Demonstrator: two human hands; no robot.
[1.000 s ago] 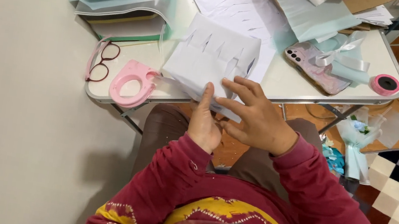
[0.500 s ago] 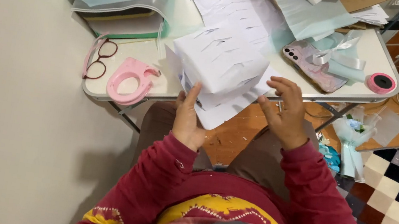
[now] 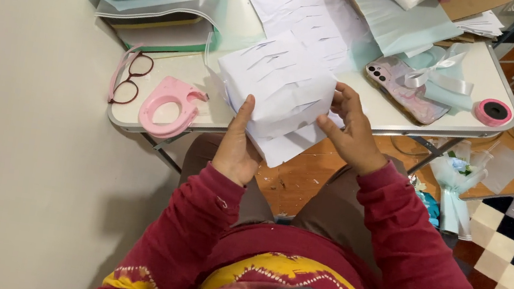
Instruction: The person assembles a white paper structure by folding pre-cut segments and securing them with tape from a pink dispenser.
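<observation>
Parcel between both hands' grip

A: Bench left side? Red-rimmed glasses, pink tape dispenser just beside them, near the front edge.

B: Right side: phone in patterned case, white ribbon bow touching it, pink tape roll near the corner. Small wrapped bouquet on the floor below.

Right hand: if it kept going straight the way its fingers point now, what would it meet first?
The right hand points up and left, its fingertips already at the edge of the white wrapped parcel that the left hand holds from the other side. So the parcel comes first; depth from above is hard to judge.
</observation>
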